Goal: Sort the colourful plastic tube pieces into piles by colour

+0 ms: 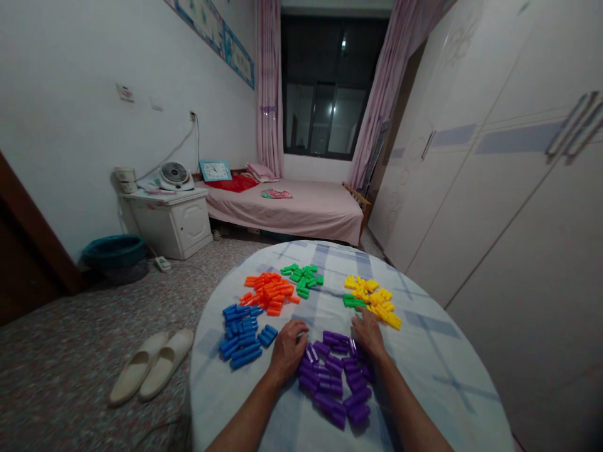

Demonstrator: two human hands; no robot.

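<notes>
My left hand (288, 349) rests on the table between the blue pieces (241, 336) and the purple pieces (330, 376). Its fingers bend loosely, thumb apart, and I see nothing held in it. My right hand (369, 331) reaches past the purple heap with fingers extended. Its fingertips are at a few green pieces (353, 301) lying against the yellow pile (377, 301); whether they press on them is hard to tell. All the pieces look like small, glossy plastic tubes, some joined side by side. Farther back lie an orange pile (269, 292) and another green pile (304, 277).
A checked cloth covers the round table (424, 389). Beyond it stands a bed (301, 210), with a white cabinet (172, 220) and a fan (175, 174) to its left. Slippers (151, 364) lie on the floor at left. A tall wardrobe (494, 207) lines the right side.
</notes>
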